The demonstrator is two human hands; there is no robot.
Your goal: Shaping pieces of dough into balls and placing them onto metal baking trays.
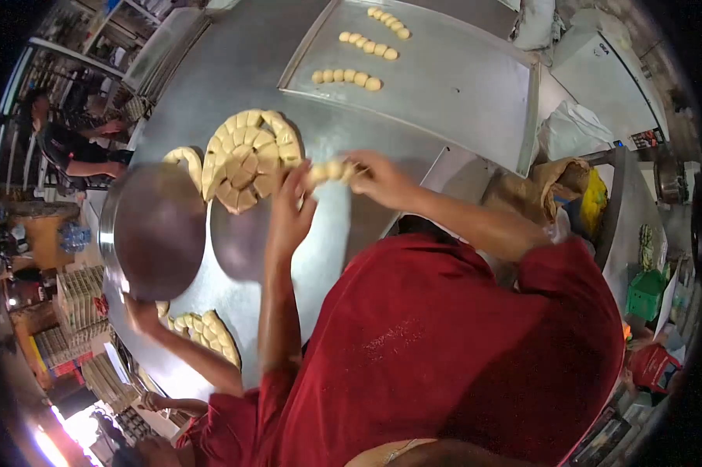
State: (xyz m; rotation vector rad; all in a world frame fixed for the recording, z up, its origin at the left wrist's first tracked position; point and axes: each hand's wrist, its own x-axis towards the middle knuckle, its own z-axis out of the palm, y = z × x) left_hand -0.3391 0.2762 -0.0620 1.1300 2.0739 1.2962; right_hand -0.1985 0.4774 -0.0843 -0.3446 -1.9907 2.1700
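A short row of joined pale dough balls (330,172) is held above the steel table, stretched between my two hands. The fingers of my left hand (291,201) are closed on its left end. At the other end, my right hand (380,180) pinches the row; both hands are slightly blurred. Just left of my left hand lies a heap of cut dough pieces (243,140), some paler, some browner. Beyond my hands, a large metal tray (460,93) carries three separate rows of dough balls (347,79).
A co-worker's hand (139,313) grips a large round dark pan (160,233) at the left. More dough pieces (211,333) lie on the table (289,307) near that arm. Another person in black (67,144) stands at the far left. A brown paper sack (534,187) sits at the right.
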